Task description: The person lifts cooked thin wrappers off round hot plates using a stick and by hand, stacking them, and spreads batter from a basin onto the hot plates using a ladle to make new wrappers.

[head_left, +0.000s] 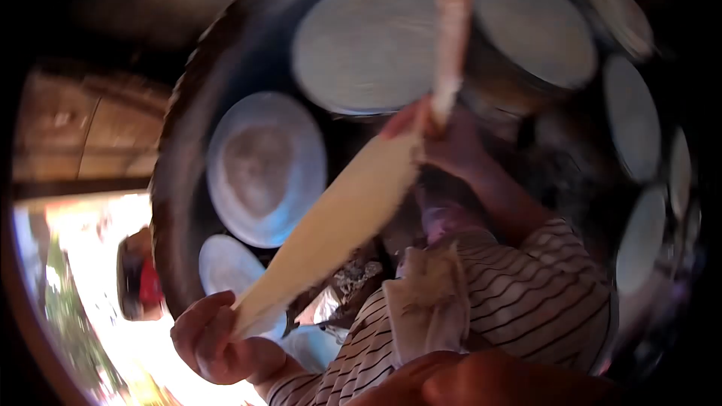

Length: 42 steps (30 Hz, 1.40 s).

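Note:
A thin, cream-coloured sheet (331, 225), which looks like flat dough, stretches diagonally between my two hands in the head view. At its lower end, the fingers of my left hand (226, 342) are closed on the narrow tip. My right hand (455, 139) is closed at the upper end, where the sheet meets a long, reddish-brown stick (453, 22). Motion blurs that grip, so how the fingers divide between stick and sheet is unclear. Beyond the sheet's upper left edge lies a round pale disc with a brownish middle (259, 165).
Several round pale discs, including a large one (368, 45) and another at the upper right (535, 28), ring a dark curved surface. A pale cloth (429, 304) hangs against my striped shirt. Wooden boards (83, 128) and a bright opening are at the left.

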Motion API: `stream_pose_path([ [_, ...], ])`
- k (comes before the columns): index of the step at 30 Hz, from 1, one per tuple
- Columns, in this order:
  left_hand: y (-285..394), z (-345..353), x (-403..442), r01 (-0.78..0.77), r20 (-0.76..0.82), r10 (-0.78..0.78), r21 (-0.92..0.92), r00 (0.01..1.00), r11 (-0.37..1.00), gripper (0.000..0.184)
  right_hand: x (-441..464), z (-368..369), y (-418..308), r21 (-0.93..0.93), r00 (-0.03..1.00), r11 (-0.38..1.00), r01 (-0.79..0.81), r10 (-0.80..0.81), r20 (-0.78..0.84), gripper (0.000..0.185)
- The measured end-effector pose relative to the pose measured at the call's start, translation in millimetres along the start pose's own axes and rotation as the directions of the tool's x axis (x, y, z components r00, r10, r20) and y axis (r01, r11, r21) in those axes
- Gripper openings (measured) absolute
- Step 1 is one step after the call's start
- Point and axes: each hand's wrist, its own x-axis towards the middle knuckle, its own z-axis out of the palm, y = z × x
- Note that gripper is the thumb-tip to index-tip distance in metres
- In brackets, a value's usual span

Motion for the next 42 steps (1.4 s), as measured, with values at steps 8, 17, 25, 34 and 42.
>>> stream_pose_path([
  [8, 167.5, 75.8, 86.1, -0.294, 0.068, 0.581, -0.812, 0.811, 0.504, 0.017, -294.1, -63.2, -118.4, -0.052, 0.705, 0.993, -0.109, 0.04, -0.708, 0.03],
  [17, 632.4, 258.5, 168.3, -0.049, 0.196, 0.695, -0.948, 0.692, 0.316, 0.023, -565.1, -294.9, -272.2, -0.449, 0.061, 0.815, -0.367, -0.46, -0.886, 0.034],
  [25, 949.4, 316.2, 200.6, -0.568, -0.508, 0.617, -0.814, 0.601, -0.116, 0.017, -752.4, -489.2, -490.8, -0.687, 0.07, 0.568, -0.454, -0.745, -0.663, 0.004],
  [34, 1106.3, 516.2, 39.8, -0.698, -0.46, 0.721, -0.715, 0.518, 0.045, 0.004, -821.9, -678.1, -307.5, -0.238, -0.353, 0.747, -0.621, -0.538, -0.765, 0.026],
  [42, 1069.5, 484.9, 31.9, -0.474, 0.017, 0.832, -0.815, 0.555, 0.333, 0.027, -860.2, -711.6, -284.0, -0.274, -0.36, 0.735, -0.621, -0.577, -0.733, 0.021],
])
